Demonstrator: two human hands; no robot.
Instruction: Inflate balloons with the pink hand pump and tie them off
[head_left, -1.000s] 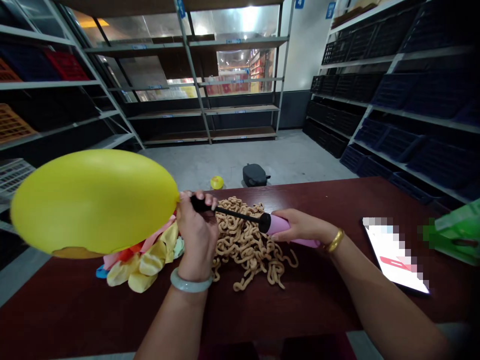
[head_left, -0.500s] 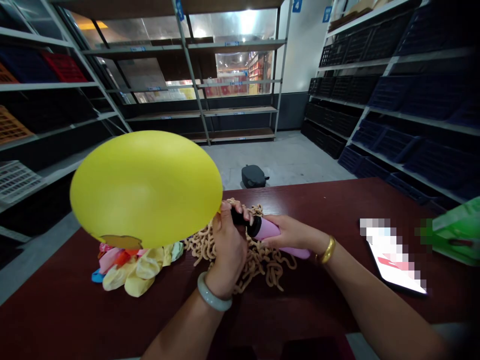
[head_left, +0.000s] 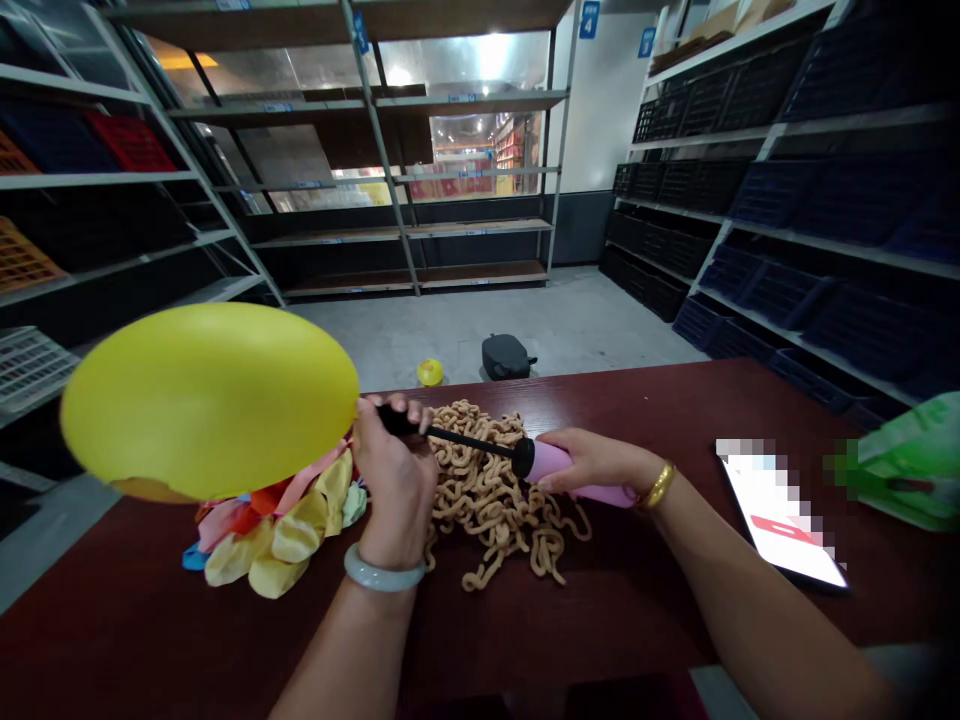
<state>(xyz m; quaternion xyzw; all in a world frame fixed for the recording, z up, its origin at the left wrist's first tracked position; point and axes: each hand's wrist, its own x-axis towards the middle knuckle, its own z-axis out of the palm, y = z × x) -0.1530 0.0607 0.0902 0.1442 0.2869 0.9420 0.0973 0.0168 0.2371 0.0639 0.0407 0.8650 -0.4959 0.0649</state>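
Observation:
My left hand (head_left: 397,470) is closed around the black nozzle end of a balloon pump, with the neck of a big inflated yellow balloon (head_left: 217,395) pinched there. The balloon reaches out to the left above the table. My right hand (head_left: 592,462) grips the pink body of the balloon pump (head_left: 551,459). A black rod (head_left: 472,440) shows between the two hands, pulled out of the pink body. Below them lies a heap of tan curly strands (head_left: 487,510). Beside my left wrist are several limp balloons (head_left: 277,540) in yellow, pink, red, blue and green.
On the right of the dark red table (head_left: 630,600) lie a lit phone (head_left: 784,530) and a green bag (head_left: 915,465). A dark grey bag (head_left: 506,357) and a small yellow ball-like thing (head_left: 430,373) are on the floor. Shelves with crates (head_left: 682,180) stand around.
My left hand has moved left with the balloon, away from my right hand, drawing out the black rod. The small yellow thing on the floor now shows. My right hand has hardly moved.

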